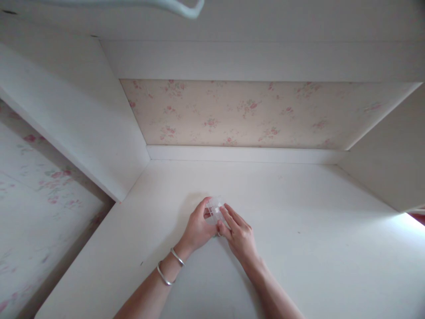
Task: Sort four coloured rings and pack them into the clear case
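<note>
A small clear plastic box (215, 211) is held between both hands above the white desktop (292, 257). My left hand (198, 227) wraps round its left side, thumb and fingers closed on it. From the right, my right hand (239, 231) presses its fingertips against the box's face, with the thumb at the lower edge. Something whitish shows at the middle of the box, too small to make out. Part of the box is hidden behind the fingers. Two silver bangles (166, 272) circle the left wrist.
White side panels stand at left (76, 106) and right (392, 155). Behind, a low ledge (249, 155) runs below floral wallpaper (232, 113). Overhead is a white shelf (265, 22) with a pale curved bar (186, 9) at the top. The desk's left edge drops off beside more wallpaper.
</note>
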Available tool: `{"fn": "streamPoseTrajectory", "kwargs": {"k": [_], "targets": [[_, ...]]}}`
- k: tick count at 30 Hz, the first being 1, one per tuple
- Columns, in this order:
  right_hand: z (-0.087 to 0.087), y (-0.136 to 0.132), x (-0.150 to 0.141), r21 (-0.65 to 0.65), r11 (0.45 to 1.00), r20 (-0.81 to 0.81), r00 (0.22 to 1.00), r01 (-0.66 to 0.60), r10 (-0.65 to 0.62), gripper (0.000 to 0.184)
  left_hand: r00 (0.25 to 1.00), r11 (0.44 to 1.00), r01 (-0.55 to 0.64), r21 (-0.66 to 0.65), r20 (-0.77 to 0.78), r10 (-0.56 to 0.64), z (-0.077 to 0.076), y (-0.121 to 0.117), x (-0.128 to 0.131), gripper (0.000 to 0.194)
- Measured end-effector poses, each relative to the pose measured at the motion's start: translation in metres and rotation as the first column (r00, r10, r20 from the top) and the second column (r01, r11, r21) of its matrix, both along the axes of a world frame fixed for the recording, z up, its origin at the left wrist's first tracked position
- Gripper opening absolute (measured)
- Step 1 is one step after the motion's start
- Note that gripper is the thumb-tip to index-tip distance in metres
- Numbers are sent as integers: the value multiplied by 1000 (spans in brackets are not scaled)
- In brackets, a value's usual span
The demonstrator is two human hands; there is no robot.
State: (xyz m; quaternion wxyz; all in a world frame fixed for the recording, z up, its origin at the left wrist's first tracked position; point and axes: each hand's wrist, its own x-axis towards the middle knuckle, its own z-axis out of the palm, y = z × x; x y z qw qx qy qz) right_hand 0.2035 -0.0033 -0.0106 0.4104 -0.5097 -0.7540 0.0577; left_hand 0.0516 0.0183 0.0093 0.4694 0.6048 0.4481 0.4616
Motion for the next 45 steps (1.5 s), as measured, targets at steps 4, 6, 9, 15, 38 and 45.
{"fn": "streamPoseTrajectory", "kwargs": {"k": [4,6,9,15,38,45], "targets": [[3,0,-1,-32,999,-1,1000,30,-30,39,1000,1000,15,22,-4,-15,-1,-1,-1,69],[4,0,-2,-47,998,-1,999,38,-39,41,999,998,21,59,-28,-19,-1,-2,-1,69],[6,0,-2,-39,998,-19,999,41,-42,49,996,990,33,139,-87,-21,-1,-5,-1,68],[6,-3,1,-35,999,-75,997,29,-32,40,995,991,41,128,-94,-29,-2,-8,0,72],[3,-3,4,-131,990,-216,976,-60,31,33,930,964,-2,264,-353,99,11,-12,-4,64],[12,2,-1,-289,952,-376,926,-105,-12,54,858,946,84,314,-505,91,12,-16,-9,68]]}}
